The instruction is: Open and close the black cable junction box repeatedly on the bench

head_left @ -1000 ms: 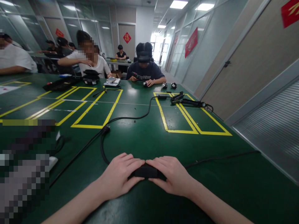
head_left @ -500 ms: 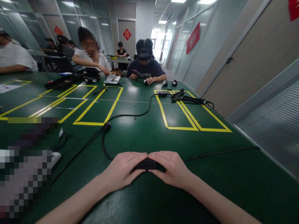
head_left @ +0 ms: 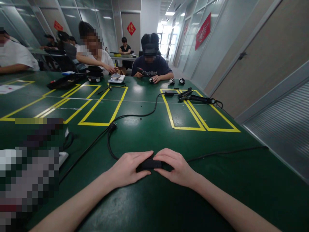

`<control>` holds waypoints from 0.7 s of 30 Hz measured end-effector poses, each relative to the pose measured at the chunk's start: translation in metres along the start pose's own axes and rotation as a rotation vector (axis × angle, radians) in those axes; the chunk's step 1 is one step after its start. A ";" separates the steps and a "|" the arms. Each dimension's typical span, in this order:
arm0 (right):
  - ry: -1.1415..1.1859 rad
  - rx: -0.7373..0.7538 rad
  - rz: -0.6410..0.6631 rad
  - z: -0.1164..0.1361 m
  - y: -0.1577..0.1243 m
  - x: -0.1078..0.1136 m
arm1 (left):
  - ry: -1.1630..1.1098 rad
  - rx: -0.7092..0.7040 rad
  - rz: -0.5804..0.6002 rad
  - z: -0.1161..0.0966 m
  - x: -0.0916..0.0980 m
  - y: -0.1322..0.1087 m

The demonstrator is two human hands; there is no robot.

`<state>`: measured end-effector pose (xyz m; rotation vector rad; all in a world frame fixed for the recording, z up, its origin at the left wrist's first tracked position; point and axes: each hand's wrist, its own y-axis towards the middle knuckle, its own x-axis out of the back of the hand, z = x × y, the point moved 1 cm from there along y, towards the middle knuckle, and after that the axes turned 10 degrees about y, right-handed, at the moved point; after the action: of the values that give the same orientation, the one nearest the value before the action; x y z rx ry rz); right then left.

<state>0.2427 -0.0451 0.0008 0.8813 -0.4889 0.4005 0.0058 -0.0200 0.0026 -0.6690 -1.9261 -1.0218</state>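
A black power adapter (head_left: 151, 164) lies on the green table close in front of me, with both ends partly covered by my hands. My left hand (head_left: 126, 169) curves loosely round its left end, thumb on the near side and fingers on the far side. Round the right end, my right hand (head_left: 174, 167) holds it with thumb and fingers. A black cord with a plug (head_left: 112, 126) curves away at the left. Another black cable (head_left: 227, 151) runs off to the right from behind my right hand.
Yellow tape outlines (head_left: 189, 129) mark the green table (head_left: 145, 138). Black equipment with a cable (head_left: 198, 99) lies at the far right. Across the table a person (head_left: 152, 66) handles a small object; another person (head_left: 95, 54) reaches beside a white device (head_left: 116, 78). A blurred-out area covers the near left.
My fingers have loosened a little, and more of the adapter's top shows between my hands. The view has shifted slightly; the adapter appears a little higher in it.
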 end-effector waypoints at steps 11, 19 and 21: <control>0.002 -0.014 0.019 -0.003 0.000 -0.003 | -0.066 0.021 0.099 -0.004 -0.002 0.003; -0.036 -0.046 0.047 0.000 0.000 -0.002 | -0.040 -0.008 0.090 -0.006 -0.003 0.002; -0.045 -0.063 0.075 0.000 -0.001 -0.002 | -0.007 -0.018 0.034 -0.005 -0.003 0.001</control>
<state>0.2412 -0.0462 -0.0008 0.8146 -0.5749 0.4324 0.0103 -0.0242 0.0025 -0.7143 -1.9073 -1.0180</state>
